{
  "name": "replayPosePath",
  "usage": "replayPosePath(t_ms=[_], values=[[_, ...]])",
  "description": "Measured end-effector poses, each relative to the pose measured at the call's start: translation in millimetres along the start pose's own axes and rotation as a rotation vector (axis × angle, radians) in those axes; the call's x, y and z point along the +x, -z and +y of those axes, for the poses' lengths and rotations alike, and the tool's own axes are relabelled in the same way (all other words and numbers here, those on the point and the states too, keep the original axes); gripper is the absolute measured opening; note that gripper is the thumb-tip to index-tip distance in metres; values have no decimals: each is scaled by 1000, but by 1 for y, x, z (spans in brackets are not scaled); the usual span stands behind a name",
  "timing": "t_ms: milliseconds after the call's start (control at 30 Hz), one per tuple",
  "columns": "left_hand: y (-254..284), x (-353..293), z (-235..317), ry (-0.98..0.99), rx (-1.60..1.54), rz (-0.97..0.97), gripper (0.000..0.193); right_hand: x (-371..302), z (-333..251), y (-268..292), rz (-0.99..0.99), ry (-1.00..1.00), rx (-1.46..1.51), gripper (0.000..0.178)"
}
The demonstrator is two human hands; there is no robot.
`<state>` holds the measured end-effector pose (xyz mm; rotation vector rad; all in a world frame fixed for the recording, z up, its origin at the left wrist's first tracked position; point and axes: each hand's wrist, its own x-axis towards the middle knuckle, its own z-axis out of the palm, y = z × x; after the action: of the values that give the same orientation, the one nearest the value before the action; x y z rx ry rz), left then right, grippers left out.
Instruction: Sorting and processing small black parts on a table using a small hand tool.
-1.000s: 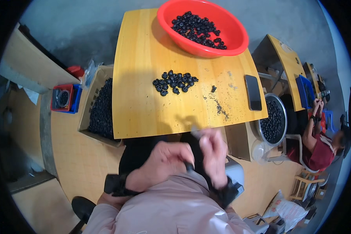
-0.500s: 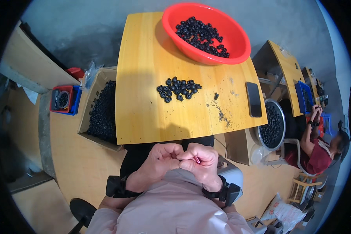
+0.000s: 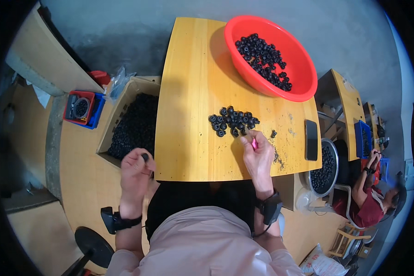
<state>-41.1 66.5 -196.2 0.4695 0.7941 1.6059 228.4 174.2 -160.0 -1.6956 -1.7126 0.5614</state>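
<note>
My left hand (image 3: 134, 177) is closed on a small round black part (image 3: 145, 157) pinched at the fingertips, beside the table's left front corner and near the carton. Over the table, my right hand (image 3: 259, 161) is closed with a small pink tool (image 3: 254, 143) in it; most of the tool is hidden by the fingers. Its fingertips reach the near right side of a loose pile of round black parts (image 3: 232, 120). Whether they also grip one of these parts, I cannot tell. One black piece (image 3: 273, 134) lies apart to the right, close to dark crumbs (image 3: 278, 160).
A red basin (image 3: 303, 87) with black parts stands on the wooden table (image 3: 184, 152), with a phone (image 3: 311, 140) at the right edge. A carton (image 3: 106, 138) full of black parts is at the left. Beyond a metal bowl (image 3: 336, 161), a co-worker (image 3: 370, 207) sits at the right.
My hands were together in front of my body and have parted. The left went left toward the carton with a black part; the right moved forward to the pile with the pink tool.
</note>
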Motion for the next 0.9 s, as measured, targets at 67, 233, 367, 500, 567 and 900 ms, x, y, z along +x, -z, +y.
replayPosePath(t_ms=[67,233,367,500,567,900], values=[[27,13,-2,26,110,113,22,9,7,-5,29,42,-73,17],[77,33,-26,33,463,425,41,12,19,-15,73,93,-196,18],[-10,10,11,-182,488,143,36,-5,14,12,-115,75,397,19],[-70,-1,-4,-29,270,-277,17,-35,-19,42,-313,159,712,22],[-102,-3,-21,251,212,-457,18,-46,-16,48,-382,300,759,31],[-137,-32,-65,523,-59,-558,33,-87,-20,76,-360,280,767,32]])
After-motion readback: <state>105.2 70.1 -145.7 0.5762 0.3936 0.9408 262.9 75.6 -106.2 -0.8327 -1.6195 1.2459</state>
